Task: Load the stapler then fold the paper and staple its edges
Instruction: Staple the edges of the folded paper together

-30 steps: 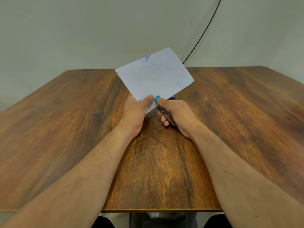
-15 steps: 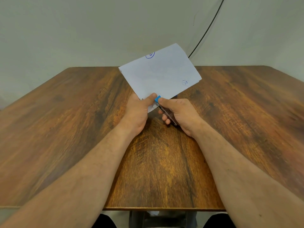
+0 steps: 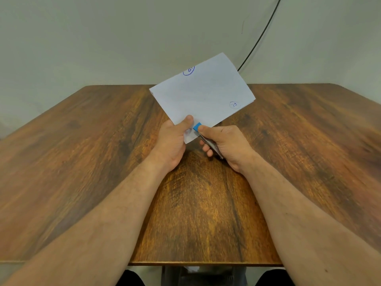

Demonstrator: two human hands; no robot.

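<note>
Above the table [image 3: 82, 162], left hand [image 3: 172, 141] pinches paper [image 3: 204, 93]; right hand [image 3: 224, 144] grips stapler [image 3: 197, 127].

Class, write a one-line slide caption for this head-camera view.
Left hand pinches folded paper while right hand clamps the stapler onto its edge.

We see two circled blue pen marks on the paper [image 3: 203, 93]: one at its top edge, partly cut off, and one near its right corner. We cannot read the characters inside either circle for certain.
</note>
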